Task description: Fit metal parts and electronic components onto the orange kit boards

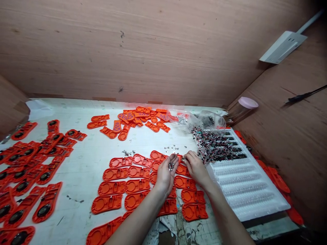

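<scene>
My left hand is palm up, cupped around several small metal pieces. Just right of it, my right hand pinches at the top of an orange plastic shell; whatever lies between its fingertips is too small to make out. Beneath and around both hands, orange shells lie in rows, open side up, with round recesses. More small metal pieces are scattered on the table just beyond my hands.
Orange shells with black round parts crowd the left side. A white foam tray with wired components is at right. Behind are piled orange pieces, clear bags and a pink-lidded jar. Wooden walls enclose the table.
</scene>
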`<action>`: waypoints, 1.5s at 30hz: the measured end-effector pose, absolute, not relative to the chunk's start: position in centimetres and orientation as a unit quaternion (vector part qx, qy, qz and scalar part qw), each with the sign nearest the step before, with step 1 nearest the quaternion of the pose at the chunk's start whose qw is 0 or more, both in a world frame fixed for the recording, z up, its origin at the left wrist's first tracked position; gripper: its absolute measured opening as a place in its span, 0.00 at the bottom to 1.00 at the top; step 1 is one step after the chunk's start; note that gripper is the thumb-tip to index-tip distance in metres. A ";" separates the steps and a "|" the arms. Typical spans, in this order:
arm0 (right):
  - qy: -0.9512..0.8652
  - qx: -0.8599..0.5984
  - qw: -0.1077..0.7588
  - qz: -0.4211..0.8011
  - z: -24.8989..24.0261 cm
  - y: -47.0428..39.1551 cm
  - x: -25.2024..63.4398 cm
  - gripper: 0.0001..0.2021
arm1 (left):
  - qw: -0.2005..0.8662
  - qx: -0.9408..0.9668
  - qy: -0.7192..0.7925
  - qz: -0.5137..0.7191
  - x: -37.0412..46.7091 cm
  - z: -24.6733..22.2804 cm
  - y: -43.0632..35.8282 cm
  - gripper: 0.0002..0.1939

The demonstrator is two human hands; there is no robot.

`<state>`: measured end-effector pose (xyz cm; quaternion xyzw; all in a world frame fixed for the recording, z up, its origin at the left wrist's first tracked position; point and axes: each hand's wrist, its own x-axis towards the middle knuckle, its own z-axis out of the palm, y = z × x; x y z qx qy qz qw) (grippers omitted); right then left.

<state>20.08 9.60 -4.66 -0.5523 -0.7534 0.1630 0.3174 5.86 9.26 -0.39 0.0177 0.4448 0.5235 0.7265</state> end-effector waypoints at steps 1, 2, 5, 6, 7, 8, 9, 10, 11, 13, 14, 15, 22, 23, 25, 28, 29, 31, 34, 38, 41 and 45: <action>-0.754 -0.552 0.315 0.165 -4.7 9.6 20.1 0.07 | 0.727 0.016 0.444 0.523 5.9 -0.5 9.2 0.11; -0.754 -0.552 0.313 0.167 -4.7 9.6 20.1 0.07 | 0.727 0.015 0.443 0.523 5.9 -0.5 9.2 0.11; -0.751 -0.558 0.308 0.171 -4.9 9.6 19.7 0.07 | 0.727 0.012 0.440 0.526 6.0 -0.7 9.2 0.11; -0.749 -0.562 0.306 0.171 -4.9 9.7 19.5 0.08 | 0.726 0.012 0.439 0.529 6.0 -0.7 9.2 0.11; -0.748 -0.566 0.304 0.169 -4.9 9.8 19.2 0.08 | 0.724 0.012 0.439 0.532 6.0 -0.7 9.2 0.11; -0.746 -0.570 0.301 0.167 -4.9 9.9 18.9 0.08 | 0.721 0.011 0.439 0.536 6.0 -0.7 9.2 0.11; -0.744 -0.574 0.299 0.164 -4.8 9.9 18.7 0.08 | 0.718 0.011 0.440 0.538 5.9 -0.7 9.3 0.11; -0.742 -0.578 0.298 0.163 -4.6 9.9 18.5 0.09 | 0.716 0.011 0.442 0.540 5.9 -0.6 9.4 0.11; -0.740 -0.580 0.298 0.164 -4.4 9.9 18.5 0.09 | 0.716 0.010 0.444 0.539 5.8 -0.6 9.5 0.11; -0.730 -0.588 0.305 0.167 -3.9 9.6 18.8 0.08 | 0.717 0.010 0.447 0.535 5.7 -0.4 9.7 0.10; -0.727 -0.592 0.307 0.166 -3.7 9.5 19.1 0.07 | 0.717 0.011 0.449 0.533 5.6 -0.3 9.7 0.10; -0.725 -0.594 0.307 0.162 -3.5 9.3 19.3 0.06 | 0.717 0.012 0.450 0.532 5.6 -0.2 9.8 0.10; -0.761 -0.579 0.270 0.113 -4.0 9.6 20.0 0.08 | 0.727 0.013 0.452 0.517 5.8 0.1 9.3 0.10; -0.765 -0.578 0.264 0.107 -4.0 9.7 20.2 0.08 | 0.729 0.013 0.452 0.513 5.9 0.1 9.2 0.10; -0.772 -0.572 0.259 0.101 -4.0 9.7 20.6 0.08 | 0.732 0.014 0.452 0.510 5.9 0.1 9.1 0.10; -0.786 -0.551 0.259 0.101 -4.1 9.1 21.2 0.08 | 0.730 0.012 0.453 0.512 6.0 -0.1 9.0 0.10; -0.791 -0.545 0.259 0.101 -4.1 8.7 21.4 0.08 | 0.730 0.010 0.453 0.512 6.0 -0.2 9.0 0.11; -0.799 -0.537 0.253 0.093 -4.3 8.0 21.4 0.09 | 0.729 0.007 0.452 0.513 6.1 -0.3 8.9 0.11; -0.806 -0.539 0.236 0.071 -4.3 7.2 21.1 0.09 | 0.732 0.001 0.449 0.513 6.1 -0.3 9.0 0.11; -0.805 -0.549 0.216 0.061 -3.8 7.2 21.1 0.07 | 0.757 -0.005 0.425 0.496 6.0 1.2 8.9 0.12; -0.785 -0.553 0.256 0.111 -2.9 7.5 21.5 0.06 | 0.795 -0.008 0.355 0.491 5.7 3.6 8.1 0.15; -0.701 -0.564 0.406 0.164 0.3 6.5 21.0 0.04 | 0.821 -0.012 0.293 0.489 4.2 6.5 6.4 0.20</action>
